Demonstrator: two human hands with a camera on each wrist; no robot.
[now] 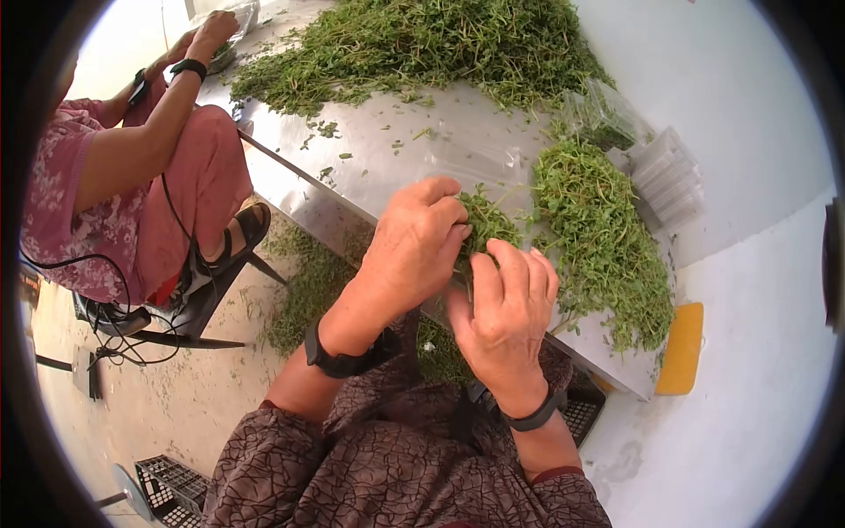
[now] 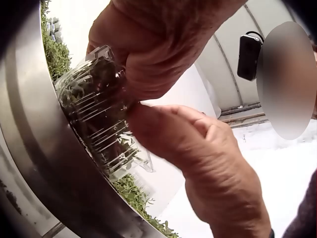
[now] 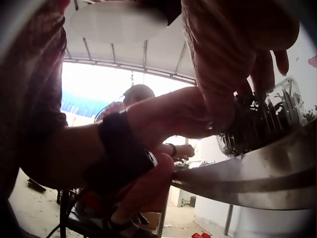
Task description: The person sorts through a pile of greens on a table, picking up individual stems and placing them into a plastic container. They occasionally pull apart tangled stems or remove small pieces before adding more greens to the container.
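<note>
A clear ribbed plastic box [image 2: 94, 116] filled with leafy greens [image 1: 484, 220] is at the metal table's near edge. My left hand [image 1: 418, 238] is at the left side of its top, fingers curled and pinching at the greens. From the right, my right hand [image 1: 506, 312] rests bent, relaxed fingers on the greens, its thumb nearer my body. The right wrist view shows the box [image 3: 262, 119] under the right hand [image 3: 237, 54]; the fingertips of both hands are partly hidden.
A large heap of greens [image 1: 440, 44] covers the table's back, and a smaller pile [image 1: 598, 238] lies at right. Beside it are a filled box [image 1: 603, 119] and stacked empty boxes [image 1: 669, 176]. Another person [image 1: 132, 176] sits at left. Black crates [image 1: 172, 488] stand on the floor.
</note>
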